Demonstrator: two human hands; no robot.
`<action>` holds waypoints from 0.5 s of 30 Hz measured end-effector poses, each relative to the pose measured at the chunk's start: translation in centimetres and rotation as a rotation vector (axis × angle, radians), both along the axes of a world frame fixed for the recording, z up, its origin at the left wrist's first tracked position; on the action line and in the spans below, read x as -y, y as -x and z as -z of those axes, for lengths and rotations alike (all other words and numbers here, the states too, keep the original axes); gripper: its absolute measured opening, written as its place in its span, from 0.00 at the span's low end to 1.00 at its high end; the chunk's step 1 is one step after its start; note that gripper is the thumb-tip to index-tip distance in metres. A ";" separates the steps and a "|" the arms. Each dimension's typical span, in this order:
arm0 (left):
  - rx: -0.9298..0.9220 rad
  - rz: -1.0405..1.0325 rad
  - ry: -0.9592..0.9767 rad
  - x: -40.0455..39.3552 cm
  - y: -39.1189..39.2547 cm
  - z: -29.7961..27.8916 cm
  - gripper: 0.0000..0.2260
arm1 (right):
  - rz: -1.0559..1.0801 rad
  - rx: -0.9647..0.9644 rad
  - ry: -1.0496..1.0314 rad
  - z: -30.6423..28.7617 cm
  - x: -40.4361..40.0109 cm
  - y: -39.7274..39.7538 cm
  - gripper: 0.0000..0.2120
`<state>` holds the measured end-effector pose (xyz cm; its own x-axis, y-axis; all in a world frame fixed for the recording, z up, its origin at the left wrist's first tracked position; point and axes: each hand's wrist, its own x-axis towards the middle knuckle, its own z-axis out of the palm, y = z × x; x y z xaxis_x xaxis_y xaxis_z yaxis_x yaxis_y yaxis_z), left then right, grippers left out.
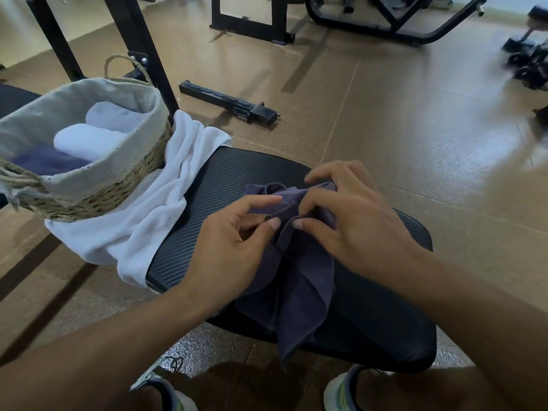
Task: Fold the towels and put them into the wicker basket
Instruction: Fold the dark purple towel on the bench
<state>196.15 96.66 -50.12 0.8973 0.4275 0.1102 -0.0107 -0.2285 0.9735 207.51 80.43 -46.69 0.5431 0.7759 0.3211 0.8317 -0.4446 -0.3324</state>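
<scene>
1. A dark purple-grey towel point(299, 274) is seen bunched up on a black padded bench seat point(213, 185), its lower end hanging over the near edge of the seat.
2. The upper edge of this towel is pinched by the left hand point(234, 247) between thumb and fingertips, with the fingers curled.
3. The same edge is gripped just beside it by the right hand point(350, 223), thumb and forefinger closed on the cloth and the other fingers arched above it.
4. A white towel point(154, 215) is draped, unfolded and creased, over the left side of the seat and partly tucked under the basket.
5. A wicker basket point(118, 191) with a pale cloth lining and rope handles is placed at the left, resting on the white towel.
6. Inside the basket, two rolled white towels point(89, 140) are laid side by side, with a folded dark blue towel point(47, 163) in front of them.
7. A black metal bar point(228, 102) is seen lying on the brown floor point(385, 114) beyond the seat.
8. Black gym machine frames point(370, 19) are visible along the top.
9. Two sports shoes point(341, 393) are seen at the bottom edge.
</scene>
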 end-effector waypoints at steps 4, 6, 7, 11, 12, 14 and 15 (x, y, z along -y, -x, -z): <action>-0.003 -0.042 0.002 0.0 0.0 -0.2 0.10 | -0.122 0.070 0.068 -0.6 -0.2 0.8 0.02; -0.021 -0.046 0.053 -0.1 0.0 -0.2 0.10 | -0.105 -0.030 0.086 -0.4 -0.1 1.0 0.04; -0.025 -0.047 0.085 -0.1 0.0 -0.2 0.10 | -0.098 -0.068 0.096 -0.3 0.0 1.1 0.06; -0.030 -0.034 0.269 0.1 0.1 -0.2 0.07 | -0.090 -0.082 0.090 -0.4 0.2 1.1 0.04; -0.024 -0.035 0.314 0.2 0.1 -0.2 0.06 | -0.080 -0.088 0.096 -0.5 0.2 1.1 0.05; -0.016 -0.035 0.374 0.3 0.1 -0.3 0.04 | -0.077 -0.141 0.089 -0.3 0.1 1.1 0.06; -0.016 -0.030 0.399 0.4 0.1 -0.3 0.03 | -0.081 -0.207 0.064 -0.2 0.0 1.1 0.05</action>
